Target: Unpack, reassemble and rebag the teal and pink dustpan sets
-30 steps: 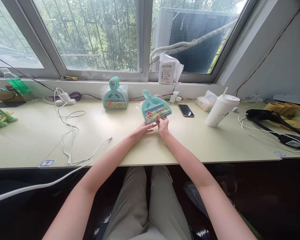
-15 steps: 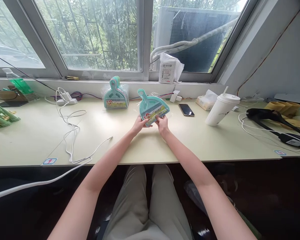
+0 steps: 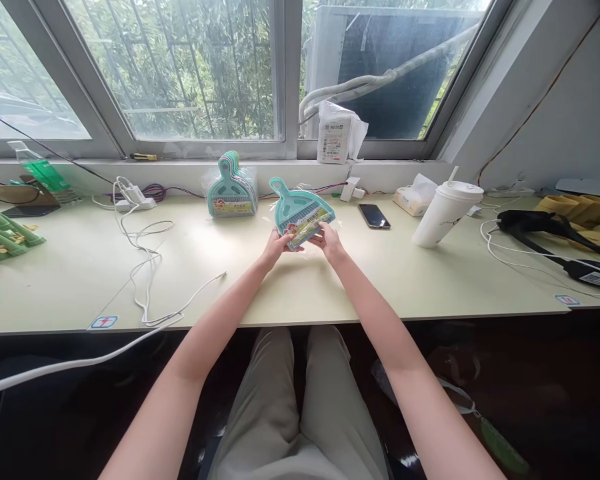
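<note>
Between my hands is a teal mini dustpan (image 3: 300, 208) in clear plastic wrap, with a brush and a printed label on its front. It leans with its handle up to the left. My left hand (image 3: 276, 247) is closed on its lower left corner, thumb on the front. My right hand (image 3: 330, 241) pinches the lower right edge of the packet. Just behind and to the left, a stack of similar wrapped dustpans (image 3: 231, 190) stands upright against the wall below the window.
On the pale desk (image 3: 300, 297) lie a white cable (image 3: 153, 280) at left and a phone (image 3: 374, 217) at right. A white lidded cup (image 3: 445, 217), a tissue pack (image 3: 414, 197) and a black strap (image 3: 545, 243) stand or lie further right. A green-liquid bottle (image 3: 43, 170) leans at far left.
The dustpan has shifted slightly left in view, still tilted. My right hand's fingers have moved a little up along its right edge. The camera view has turned slightly.
</note>
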`<state>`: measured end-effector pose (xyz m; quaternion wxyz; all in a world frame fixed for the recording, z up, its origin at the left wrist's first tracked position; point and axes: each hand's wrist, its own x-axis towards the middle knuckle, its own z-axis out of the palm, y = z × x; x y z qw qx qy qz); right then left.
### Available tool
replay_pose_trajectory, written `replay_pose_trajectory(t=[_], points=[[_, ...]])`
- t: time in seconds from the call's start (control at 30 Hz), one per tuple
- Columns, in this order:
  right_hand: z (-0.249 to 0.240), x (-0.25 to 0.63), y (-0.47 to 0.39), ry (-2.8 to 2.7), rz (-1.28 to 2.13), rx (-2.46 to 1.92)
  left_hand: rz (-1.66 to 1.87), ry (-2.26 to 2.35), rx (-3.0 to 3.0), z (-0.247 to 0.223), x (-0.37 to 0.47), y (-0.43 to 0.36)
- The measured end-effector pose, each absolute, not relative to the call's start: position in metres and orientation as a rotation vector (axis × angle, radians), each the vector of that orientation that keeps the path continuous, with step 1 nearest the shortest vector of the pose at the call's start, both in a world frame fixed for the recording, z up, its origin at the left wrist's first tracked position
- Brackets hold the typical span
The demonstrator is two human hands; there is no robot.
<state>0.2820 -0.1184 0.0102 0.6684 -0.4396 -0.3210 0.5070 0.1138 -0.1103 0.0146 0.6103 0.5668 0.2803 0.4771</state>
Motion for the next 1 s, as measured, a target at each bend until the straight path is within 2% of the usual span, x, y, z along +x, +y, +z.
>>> replay_pose_trajectory(t=[0.13,0.3,0.37,0.63,1.0], points=[[0.011,0.299,-0.121,-0.824,1.003,-1.233,1.201,0.751,1.180,0.011,0.101,-0.092],[0.003,0.307,-0.124,-1.266,0.302,-1.477,1.151,0.815,1.126,0.007,0.083,-0.076],[-0.001,0.307,-0.124,-1.442,0.159,-1.450,1.131,0.789,1.105,0.006,0.079,-0.075],[-0.003,0.312,-0.115,-1.392,0.019,-1.333,0.855,0.702,1.274,0.008,0.069,-0.076],[-0.005,0.311,-0.113,-1.327,0.034,-1.362,0.679,0.694,1.376,0.009,0.065,-0.081]])
